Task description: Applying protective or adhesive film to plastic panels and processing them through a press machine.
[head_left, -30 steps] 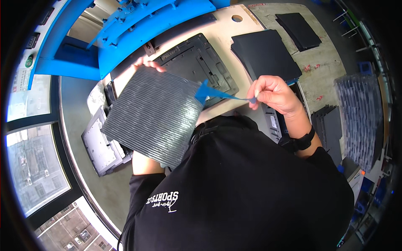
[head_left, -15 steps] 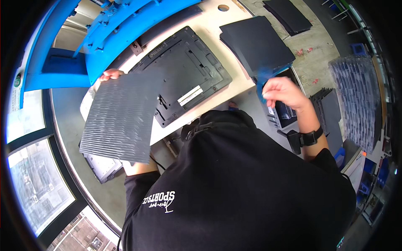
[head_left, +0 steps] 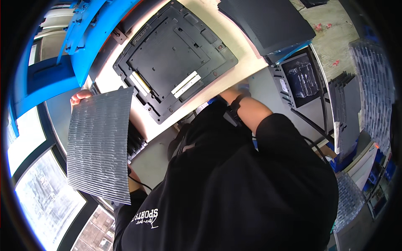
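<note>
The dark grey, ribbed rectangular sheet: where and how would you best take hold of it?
Probably pinch the sheet at its upper-right corner, coming from the picture's right: its thin edge is uncovered there, while the person's left hand holds the upper-left corner.

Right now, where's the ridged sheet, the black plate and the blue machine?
Ridged sheet (head_left: 100, 146): head view, its ridged middle.
Black plate (head_left: 167, 62): head view, its flat middle.
Blue machine (head_left: 91, 47): head view, its slanted front panel.

Blue machine frame (head_left: 48, 80) — upper left; window panes (head_left: 48, 198) — lower left.
</note>
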`<state>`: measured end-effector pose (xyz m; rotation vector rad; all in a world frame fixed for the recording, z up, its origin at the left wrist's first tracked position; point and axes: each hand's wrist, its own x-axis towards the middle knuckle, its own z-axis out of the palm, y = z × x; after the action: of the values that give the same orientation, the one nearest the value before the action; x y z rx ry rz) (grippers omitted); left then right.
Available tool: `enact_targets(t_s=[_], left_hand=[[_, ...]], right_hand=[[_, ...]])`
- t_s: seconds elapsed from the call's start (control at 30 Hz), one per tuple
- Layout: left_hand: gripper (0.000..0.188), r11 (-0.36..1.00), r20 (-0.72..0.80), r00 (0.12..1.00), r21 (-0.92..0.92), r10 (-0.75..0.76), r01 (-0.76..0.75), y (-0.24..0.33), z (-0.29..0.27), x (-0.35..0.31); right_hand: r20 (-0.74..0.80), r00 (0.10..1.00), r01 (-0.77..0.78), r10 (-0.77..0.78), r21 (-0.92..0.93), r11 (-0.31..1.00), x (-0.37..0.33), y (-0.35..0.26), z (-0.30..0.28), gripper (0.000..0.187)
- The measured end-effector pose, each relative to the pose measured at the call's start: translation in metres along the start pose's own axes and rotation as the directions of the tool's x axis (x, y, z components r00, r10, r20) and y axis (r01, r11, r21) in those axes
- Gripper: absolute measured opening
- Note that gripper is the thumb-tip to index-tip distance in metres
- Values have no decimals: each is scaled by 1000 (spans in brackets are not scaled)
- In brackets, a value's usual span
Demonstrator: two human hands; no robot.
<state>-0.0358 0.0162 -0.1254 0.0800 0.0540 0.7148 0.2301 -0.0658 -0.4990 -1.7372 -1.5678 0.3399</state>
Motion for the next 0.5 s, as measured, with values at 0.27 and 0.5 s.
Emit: enact_targets(t_s=[0.27,0.5], left_hand=[[23,993,-13,995,-54,-103,102,28,51,-101],[22,990,-101,986,-68,-130,123,235,-58,66]], right_hand=[[347,938,9,19,-80,997,47,-26,16,38],[656,755,49,-8,-44,998,78,-40,13,38]])
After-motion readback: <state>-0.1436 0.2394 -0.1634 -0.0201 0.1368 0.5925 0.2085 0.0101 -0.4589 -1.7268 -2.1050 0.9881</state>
